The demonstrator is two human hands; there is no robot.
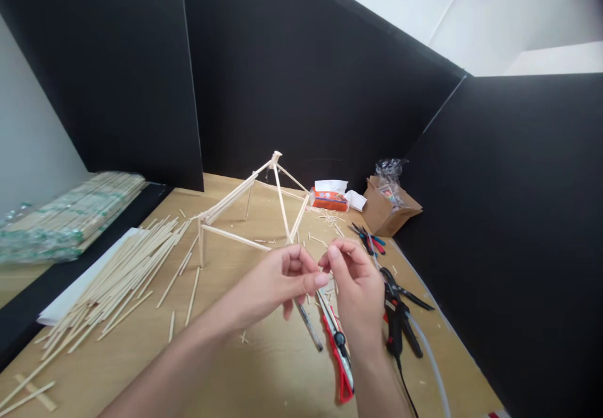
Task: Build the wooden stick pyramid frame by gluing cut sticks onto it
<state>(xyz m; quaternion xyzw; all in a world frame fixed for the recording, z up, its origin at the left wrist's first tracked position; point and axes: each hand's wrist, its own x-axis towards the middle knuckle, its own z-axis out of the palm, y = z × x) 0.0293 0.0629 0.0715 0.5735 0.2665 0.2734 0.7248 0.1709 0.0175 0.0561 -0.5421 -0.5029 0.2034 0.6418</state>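
Note:
My left hand and my right hand are close together over the middle of the table, thumbs and fingertips pinched. Whatever lies between the fingertips is too small to make out. Behind them stands a frame of wooden sticks with a peaked joint at its top. Below the hands lie a red utility knife and a pen. Part of the frame's near corner is hidden behind my left hand.
Loose sticks are spread on paper at the left, beside bagged sticks. A glue gun, pliers, a cardboard box and an orange tissue pack stand or lie to the right. Black panels surround the table.

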